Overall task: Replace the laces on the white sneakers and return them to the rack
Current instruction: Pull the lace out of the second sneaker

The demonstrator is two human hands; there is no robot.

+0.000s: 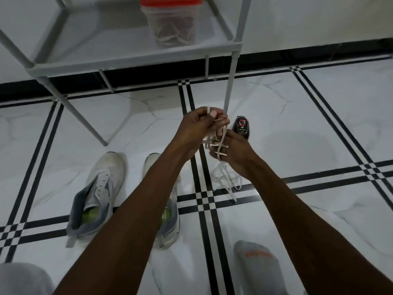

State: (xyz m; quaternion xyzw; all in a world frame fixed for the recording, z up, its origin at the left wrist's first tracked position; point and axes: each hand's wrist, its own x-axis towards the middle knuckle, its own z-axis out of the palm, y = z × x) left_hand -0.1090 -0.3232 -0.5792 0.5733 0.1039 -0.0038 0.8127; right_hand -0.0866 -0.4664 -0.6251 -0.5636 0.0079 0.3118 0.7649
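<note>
Both white sneakers [100, 194] sit unlaced on the floor [319, 124] at seven o'clock of the hands. Left hand [197, 128] and right hand [231, 147] grasp a tangled lace [217, 137]; lacing and racking remain.

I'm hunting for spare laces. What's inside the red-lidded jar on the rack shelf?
The red-lidded jar on the rack is translucent; tangled, lace-like strands lie at its bottom. The blur and cloudy wall hide their exact kind and number. The upper part looks empty.
</note>
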